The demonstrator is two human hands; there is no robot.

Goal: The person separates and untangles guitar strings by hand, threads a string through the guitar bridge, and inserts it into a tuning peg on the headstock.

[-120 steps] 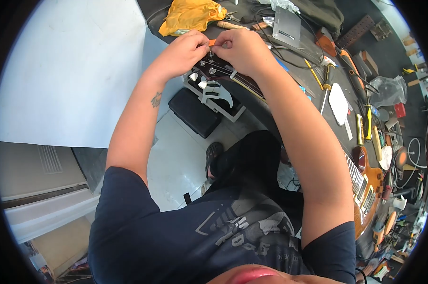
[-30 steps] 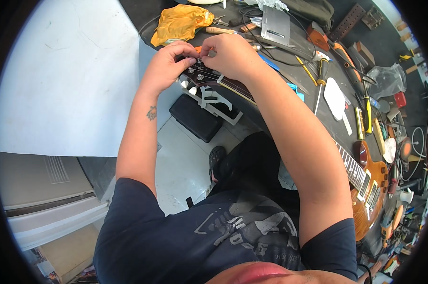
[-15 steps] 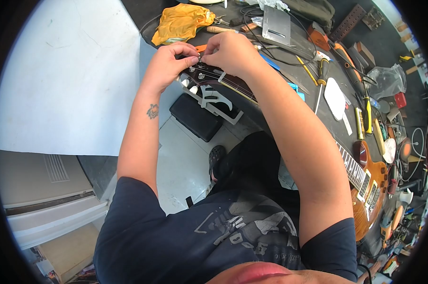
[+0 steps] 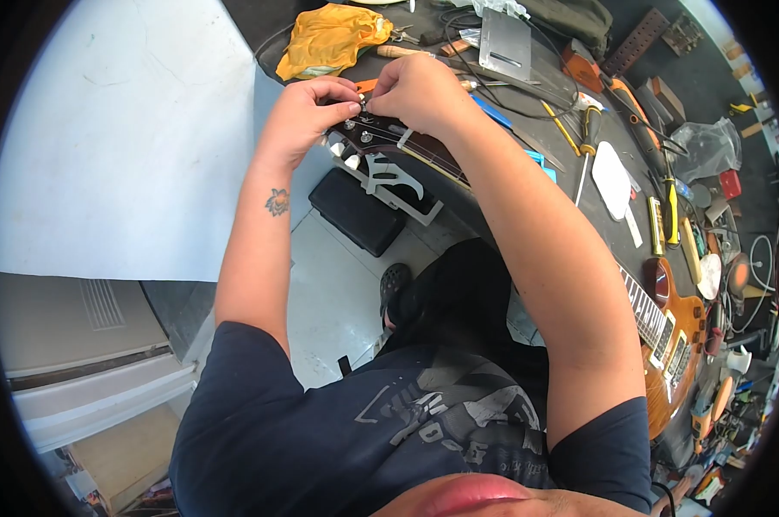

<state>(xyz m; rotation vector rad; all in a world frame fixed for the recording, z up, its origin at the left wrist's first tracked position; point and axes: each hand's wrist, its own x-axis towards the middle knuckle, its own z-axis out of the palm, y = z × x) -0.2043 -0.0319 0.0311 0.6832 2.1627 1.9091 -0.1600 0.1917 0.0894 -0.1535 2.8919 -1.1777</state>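
Observation:
Both my hands meet over the dark headstock (image 4: 388,136) of a guitar at the bench edge. My left hand (image 4: 308,116) bends its thumb and fingers in around a metal tuning post near the headstock's end. Against the same post, my right hand (image 4: 420,93) pinches thumb and fingers together; whatever thin thing lies between the fingertips is too small to make out. Nearer to me, another tuning post (image 4: 366,137) shows, with white tuner buttons (image 4: 352,161) along the headstock's side. Strings run over the pale nut (image 4: 404,138) down the neck, under my right forearm.
A yellow cloth (image 4: 329,43) lies beyond my hands, near a metal plate (image 4: 505,45). A screwdriver (image 4: 589,129), a white plate (image 4: 612,181) and a brown electric guitar (image 4: 678,379) lie to the right. Below the headstock sits a grey bracket (image 4: 394,177); a black case (image 4: 355,211) is lower.
My hands stay at the same tuning post, with only slight finger movement. The view has shifted very slightly.

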